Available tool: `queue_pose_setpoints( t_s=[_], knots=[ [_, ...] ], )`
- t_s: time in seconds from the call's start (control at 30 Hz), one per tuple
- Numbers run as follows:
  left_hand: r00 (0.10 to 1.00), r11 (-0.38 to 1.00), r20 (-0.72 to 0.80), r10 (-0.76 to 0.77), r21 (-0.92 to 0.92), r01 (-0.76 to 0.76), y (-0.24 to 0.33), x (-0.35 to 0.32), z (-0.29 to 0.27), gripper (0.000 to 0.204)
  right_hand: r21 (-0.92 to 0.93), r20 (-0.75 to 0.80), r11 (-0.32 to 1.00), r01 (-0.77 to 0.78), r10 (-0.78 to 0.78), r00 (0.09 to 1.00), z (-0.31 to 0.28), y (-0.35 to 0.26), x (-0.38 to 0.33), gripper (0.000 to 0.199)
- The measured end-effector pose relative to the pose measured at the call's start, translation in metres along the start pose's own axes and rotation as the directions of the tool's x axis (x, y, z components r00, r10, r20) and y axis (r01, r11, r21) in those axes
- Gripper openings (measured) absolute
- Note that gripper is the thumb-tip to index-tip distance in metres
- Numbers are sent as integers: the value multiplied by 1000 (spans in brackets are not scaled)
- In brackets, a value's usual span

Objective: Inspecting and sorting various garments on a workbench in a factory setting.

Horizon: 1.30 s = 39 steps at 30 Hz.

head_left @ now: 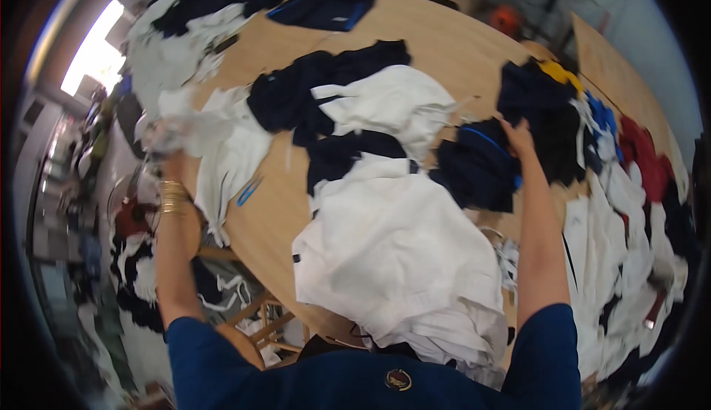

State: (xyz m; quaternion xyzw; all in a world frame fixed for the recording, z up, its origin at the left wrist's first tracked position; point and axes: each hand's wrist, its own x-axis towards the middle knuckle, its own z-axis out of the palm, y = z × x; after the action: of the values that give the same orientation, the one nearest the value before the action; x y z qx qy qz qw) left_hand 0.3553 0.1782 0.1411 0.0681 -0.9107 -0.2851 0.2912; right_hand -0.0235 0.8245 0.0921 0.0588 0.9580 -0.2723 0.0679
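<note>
Left grip (pixel 172 147) closed on white cloth (pixel 222 143) past table edge (pixel 259 277); right grip (pixel 518 137) clutches dark garment (pixel 481 165).

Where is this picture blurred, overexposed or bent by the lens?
Head view: the left hand and the white cloth in it are motion-blurred; the window at upper left is blown out white; the wooden table edge curves toward the rim, and the corners are black.

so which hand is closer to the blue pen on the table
Left. The left hand, blurred and bunched in white cloth, is up and to the left of the pen. The right hand is far across the table, on the dark clothes.
</note>
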Motion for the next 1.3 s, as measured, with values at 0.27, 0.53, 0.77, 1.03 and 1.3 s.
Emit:
queue_pose_setpoints(
  t_s=[0.27,0.53,0.77,1.03,1.3],
  knots=[
    [853,826,205,-479,436,359,-4,-166,3,50,43,37,995,-88,86,996,-5,-32,-38,54],
    [700,727,404,-588,643,240,24,-85,-25,30,678,-69,631,377,-456,887,-147,-144,-162,21],
    [991,950,-129,20,-308,-59,306,49,5,31,445,-119,100,890,-978,170,-244,-117,-333,25],
    [688,781,371,624,-331,-530,461,-3,80,50,324,570,516,793,-776,271,-153,46,-457,28],
    [549,886,709,442,-247,-393,421,-99,162,50,773,495,621,127,-717,490,-145,130,-459,22]
  ],
)
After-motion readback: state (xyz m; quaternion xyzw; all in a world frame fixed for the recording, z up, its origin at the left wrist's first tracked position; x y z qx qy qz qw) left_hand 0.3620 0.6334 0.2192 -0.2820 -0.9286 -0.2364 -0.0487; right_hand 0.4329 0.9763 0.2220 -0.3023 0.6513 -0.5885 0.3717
